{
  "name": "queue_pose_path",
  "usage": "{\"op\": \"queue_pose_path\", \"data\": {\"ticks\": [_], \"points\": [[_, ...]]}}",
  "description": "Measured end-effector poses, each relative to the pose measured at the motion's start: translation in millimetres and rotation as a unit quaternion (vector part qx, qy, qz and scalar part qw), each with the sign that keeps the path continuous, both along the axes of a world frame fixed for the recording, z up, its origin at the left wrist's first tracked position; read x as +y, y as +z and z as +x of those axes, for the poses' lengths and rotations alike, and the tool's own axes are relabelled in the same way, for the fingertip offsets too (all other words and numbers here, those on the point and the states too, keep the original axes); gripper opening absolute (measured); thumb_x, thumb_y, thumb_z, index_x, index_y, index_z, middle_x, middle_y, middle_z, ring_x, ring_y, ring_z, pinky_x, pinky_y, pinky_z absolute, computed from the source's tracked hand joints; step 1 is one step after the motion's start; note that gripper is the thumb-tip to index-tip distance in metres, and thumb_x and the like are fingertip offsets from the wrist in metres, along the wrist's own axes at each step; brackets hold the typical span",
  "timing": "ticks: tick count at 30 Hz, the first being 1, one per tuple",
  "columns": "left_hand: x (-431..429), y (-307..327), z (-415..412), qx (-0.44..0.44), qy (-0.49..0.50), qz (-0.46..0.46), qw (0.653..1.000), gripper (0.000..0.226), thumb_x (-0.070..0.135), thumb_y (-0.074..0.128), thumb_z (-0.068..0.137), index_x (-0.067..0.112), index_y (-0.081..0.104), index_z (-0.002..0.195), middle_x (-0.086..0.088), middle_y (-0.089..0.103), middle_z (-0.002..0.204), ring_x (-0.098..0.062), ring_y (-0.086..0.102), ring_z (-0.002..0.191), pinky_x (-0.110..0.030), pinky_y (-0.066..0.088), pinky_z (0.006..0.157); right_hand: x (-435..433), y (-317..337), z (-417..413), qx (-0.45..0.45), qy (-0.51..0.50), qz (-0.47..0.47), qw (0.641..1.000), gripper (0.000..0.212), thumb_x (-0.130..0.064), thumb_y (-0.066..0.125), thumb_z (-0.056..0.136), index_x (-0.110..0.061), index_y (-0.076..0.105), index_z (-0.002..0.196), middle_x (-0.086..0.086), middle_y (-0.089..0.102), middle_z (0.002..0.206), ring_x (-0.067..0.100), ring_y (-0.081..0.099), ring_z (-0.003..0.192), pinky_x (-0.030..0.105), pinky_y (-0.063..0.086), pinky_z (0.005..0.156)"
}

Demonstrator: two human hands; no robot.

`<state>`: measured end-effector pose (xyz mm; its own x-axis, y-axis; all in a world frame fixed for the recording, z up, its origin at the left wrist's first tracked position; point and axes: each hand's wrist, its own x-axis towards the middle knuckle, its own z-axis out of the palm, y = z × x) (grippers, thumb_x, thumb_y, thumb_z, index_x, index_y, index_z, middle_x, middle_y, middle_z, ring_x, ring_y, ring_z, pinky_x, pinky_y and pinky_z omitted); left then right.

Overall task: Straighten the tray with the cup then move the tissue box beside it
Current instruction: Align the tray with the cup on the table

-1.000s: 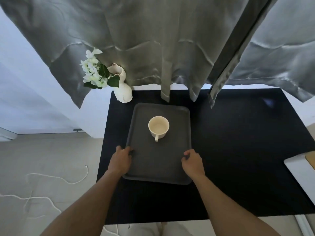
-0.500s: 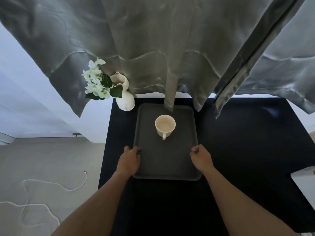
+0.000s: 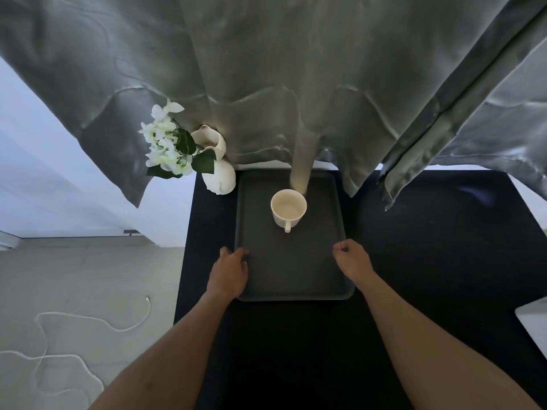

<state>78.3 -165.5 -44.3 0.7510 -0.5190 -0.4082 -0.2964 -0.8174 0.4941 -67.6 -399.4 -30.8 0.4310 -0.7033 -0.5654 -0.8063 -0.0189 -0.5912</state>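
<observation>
A dark grey rectangular tray [image 3: 291, 273] lies on the black tabletop [image 3: 429, 261], its long sides running away from me and its far edge under the curtain hem. A cream cup [image 3: 288, 208] stands upright in the tray's far half, handle pointing toward me. My left hand [image 3: 228, 272] grips the tray's left rim, thumb on top. My right hand [image 3: 352, 260] holds the right rim with fingers curled. No tissue box is visible.
A white vase with white flowers [image 3: 217, 170] stands touching the tray's far left corner. Grey curtains [image 3: 281, 84] hang over the table's back edge. A white object [image 3: 532, 324] pokes in at the right edge. White cable [image 3: 88, 327] lies on the floor at left.
Both hands have pushed the tray with the cup away from me toward the curtain; its far edge now sits under the hem next to the vase. The camera view has shifted forward.
</observation>
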Motion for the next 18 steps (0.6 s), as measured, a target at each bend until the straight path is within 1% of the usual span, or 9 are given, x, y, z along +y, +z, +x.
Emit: {"op": "queue_pose_path", "data": {"ticks": [4,7,10,13,15,18], "points": [[0,-2,5,-0.009,0.004,-0.006,1.0,0.036,0.02,0.046,0.1,0.018,0.055,0.134,-0.015,0.047,0.127,-0.036,0.061,0.102,-0.04,0.049,0.09,0,0,6,-0.005,-0.002,0.003,1.0,0.018,-0.024,0.05,0.092,-0.016,0.06,0.106,0.006,0.061,0.11,0.024,0.057,0.102,0.037,0.044,0.087],[-1,-5,7,-0.013,0.008,-0.012,1.0,0.035,0.019,0.046,0.099,0.017,0.057,0.133,-0.015,0.049,0.125,-0.036,0.062,0.1,-0.039,0.048,0.088,3,0,8,-0.011,-0.003,0.009,1.0,0.018,-0.023,0.051,0.092,-0.016,0.06,0.105,0.005,0.06,0.108,0.022,0.055,0.099,0.034,0.042,0.084],[-1,-6,8,-0.012,0.007,-0.015,1.0,0.034,0.019,0.046,0.099,0.017,0.058,0.132,-0.015,0.049,0.125,-0.034,0.061,0.102,-0.039,0.049,0.089,4,1,11,-0.003,0.022,0.002,1.0,0.01,-0.02,0.053,0.092,-0.017,0.058,0.099,0.003,0.058,0.101,0.019,0.053,0.094,0.032,0.04,0.083],[-3,-8,9,-0.018,0.01,-0.018,1.0,0.034,0.019,0.047,0.099,0.014,0.06,0.13,-0.015,0.05,0.122,-0.034,0.06,0.103,-0.04,0.049,0.089,4,4,13,-0.004,0.024,0.007,1.0,0.011,-0.02,0.053,0.091,-0.016,0.059,0.099,0.003,0.059,0.101,0.019,0.054,0.092,0.031,0.04,0.08],[-5,-9,9,-0.015,0.017,-0.014,1.0,0.034,0.02,0.047,0.098,0.013,0.059,0.129,-0.015,0.05,0.123,-0.034,0.057,0.108,-0.041,0.047,0.09,5,5,13,0.002,0.032,0.017,0.999,0.013,-0.022,0.053,0.091,-0.016,0.058,0.101,0.002,0.059,0.102,0.019,0.054,0.094,0.031,0.039,0.08],[-10,-8,9,-0.005,0.016,-0.004,1.0,0.037,0.023,0.048,0.098,0.012,0.055,0.133,-0.017,0.046,0.131,-0.034,0.048,0.121,-0.044,0.046,0.096,6,7,13,0.013,0.042,0.032,0.999,0.018,-0.024,0.054,0.091,-0.017,0.058,0.108,0.002,0.057,0.105,0.018,0.054,0.097,0.032,0.041,0.083]]}}
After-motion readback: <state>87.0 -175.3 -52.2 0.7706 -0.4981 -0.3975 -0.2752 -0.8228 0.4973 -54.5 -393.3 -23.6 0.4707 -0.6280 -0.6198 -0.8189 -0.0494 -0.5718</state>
